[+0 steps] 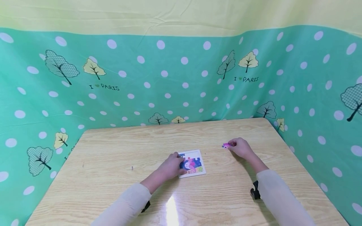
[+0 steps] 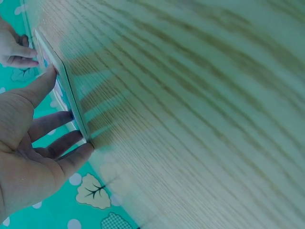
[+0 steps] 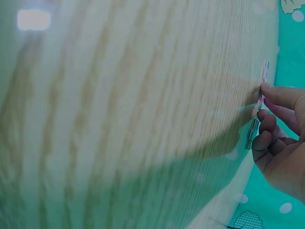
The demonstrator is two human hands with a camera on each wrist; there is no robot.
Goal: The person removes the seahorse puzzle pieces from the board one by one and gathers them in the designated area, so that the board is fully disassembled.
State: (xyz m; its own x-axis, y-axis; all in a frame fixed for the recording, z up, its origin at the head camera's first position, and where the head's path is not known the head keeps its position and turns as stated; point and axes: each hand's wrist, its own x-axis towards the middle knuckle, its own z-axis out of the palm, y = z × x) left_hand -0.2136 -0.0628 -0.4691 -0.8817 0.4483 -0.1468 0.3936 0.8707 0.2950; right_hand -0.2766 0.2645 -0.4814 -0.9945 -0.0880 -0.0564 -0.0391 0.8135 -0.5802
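A small jigsaw puzzle in a white frame (image 1: 202, 165) lies on the table, its picture a pink seahorse on dark blue. A white patch of its backing shows along the top. My left hand (image 1: 171, 166) rests at the puzzle's left side, thumb and spread fingers touching the frame (image 2: 76, 102), as the left wrist view shows. To the right and farther back, my right hand (image 1: 240, 147) pinches a pink puzzle piece (image 1: 226, 146) with an eye printed on it. Seen edge-on in the right wrist view, this piece (image 3: 252, 128) is thin, with thumb and fingertips on it.
The light wood table (image 1: 113, 188) is bounded at the back and sides by a green dotted curtain (image 1: 175, 94). A tiny dark speck (image 1: 132, 168) lies left of the left hand. Black wrist straps (image 1: 255, 191) show below the sleeves.
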